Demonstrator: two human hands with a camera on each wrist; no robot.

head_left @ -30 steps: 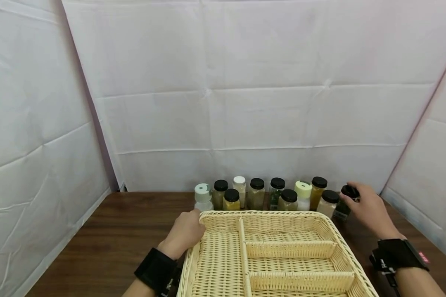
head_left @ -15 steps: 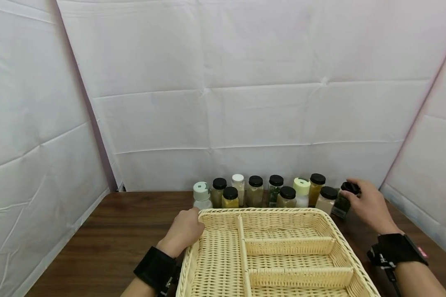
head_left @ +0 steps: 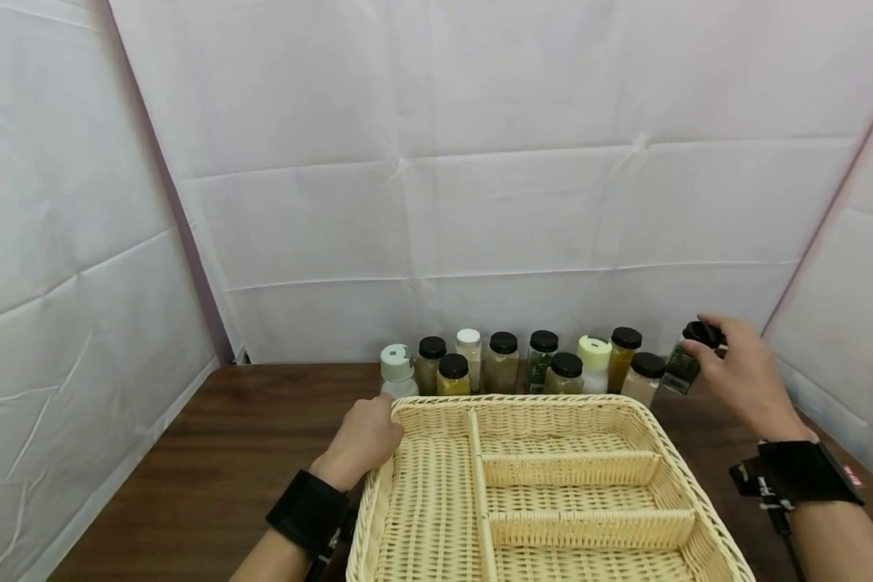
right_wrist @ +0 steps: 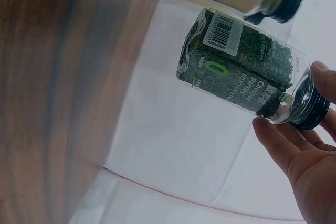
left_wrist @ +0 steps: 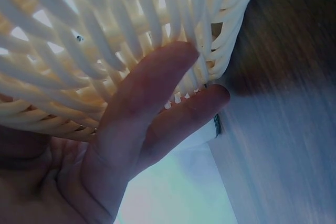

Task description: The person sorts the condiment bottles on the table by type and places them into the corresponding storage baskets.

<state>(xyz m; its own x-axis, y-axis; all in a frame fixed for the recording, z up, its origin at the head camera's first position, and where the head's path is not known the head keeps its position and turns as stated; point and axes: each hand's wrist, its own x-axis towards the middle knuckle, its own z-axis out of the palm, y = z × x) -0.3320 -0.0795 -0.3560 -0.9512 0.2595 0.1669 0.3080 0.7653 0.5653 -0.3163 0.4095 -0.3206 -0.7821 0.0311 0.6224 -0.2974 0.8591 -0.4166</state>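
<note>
One jar [right_wrist: 236, 64], cap [right_wrist: 314, 112] seemingly in right hand [head_left: 748, 378]

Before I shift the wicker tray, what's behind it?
Beyond the wicker tray stand ten jars; past its far right corner, the right hand grips a tilted parsley jar. The far rim covers some jars' lower ends; whether those touch the tray cannot be seen.

Left forearm [head_left: 267, 558] slanted in from head view's lower edge, left hand [head_left: 362, 440] gripping, knuckles uppermost. Right forearm [head_left: 837, 537] angled in from lower right; right hand [head_left: 755, 386] sat higher in view, thumb [head_left: 702, 356] opposed to fingers [right_wrist: 278, 141] in pinch. Wrists lay well apart.
</note>
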